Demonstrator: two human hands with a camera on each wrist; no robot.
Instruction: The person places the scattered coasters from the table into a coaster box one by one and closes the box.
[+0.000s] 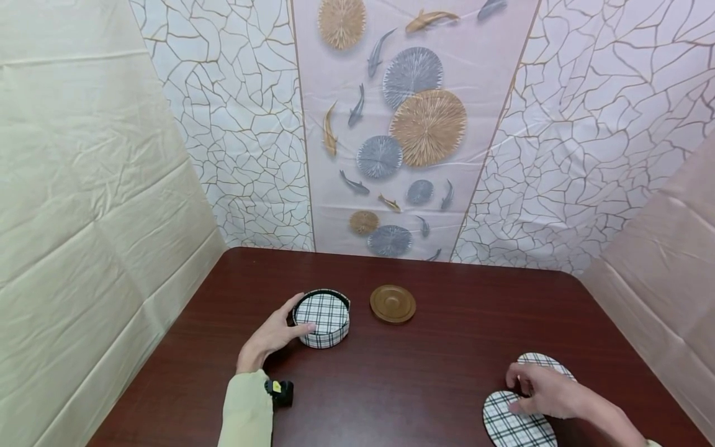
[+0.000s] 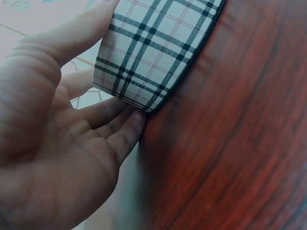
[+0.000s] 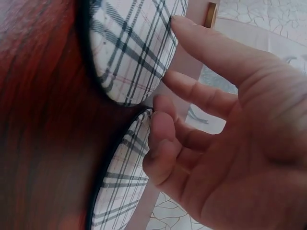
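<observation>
At the left of the table in the head view stands a round plaid coaster holder (image 1: 329, 338) with a dark inner rim, and a plaid coaster (image 1: 321, 312) lies on top inside it. My left hand (image 1: 276, 331) grips the holder's left side, thumb over the top and fingers around the wall (image 2: 139, 62). Two round plaid coasters lie at the right, a nearer coaster (image 1: 516, 428) and a farther coaster (image 1: 550, 361). Over them is my right hand (image 1: 550, 391), fingers loosely bent, with thumb and index fingertips right at the nearer coaster's surface (image 3: 134, 43).
A round brown wooden disc (image 1: 393, 304) lies near the back middle of the dark red table (image 1: 413, 385). Patterned cloth (image 1: 385, 124) hangs behind the table, and pale cloth walls (image 1: 100, 217) stand along its sides.
</observation>
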